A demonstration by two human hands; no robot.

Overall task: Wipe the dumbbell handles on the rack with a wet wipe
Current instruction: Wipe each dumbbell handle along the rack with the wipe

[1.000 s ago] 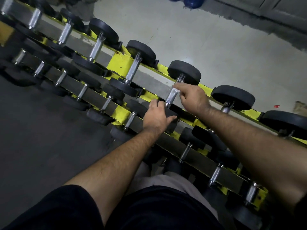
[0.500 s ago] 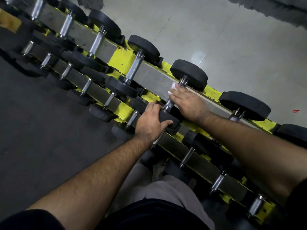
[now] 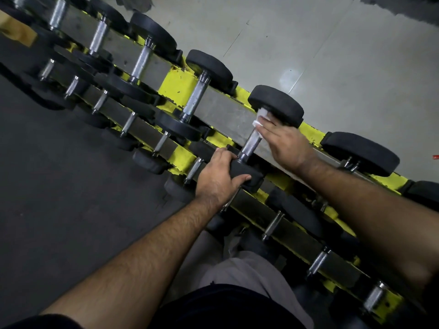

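Left hand (image 3: 219, 174) grips near dumbbell head (image 3: 244, 173) | right hand (image 3: 288, 144) presses wet wipe (image 3: 261, 117) around handle (image 3: 250, 144) top

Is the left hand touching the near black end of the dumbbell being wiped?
Touching. The head view shows the left hand wrapped over the dumbbell's near black end, fingers on top and the thumb along its near edge, no gap between them.
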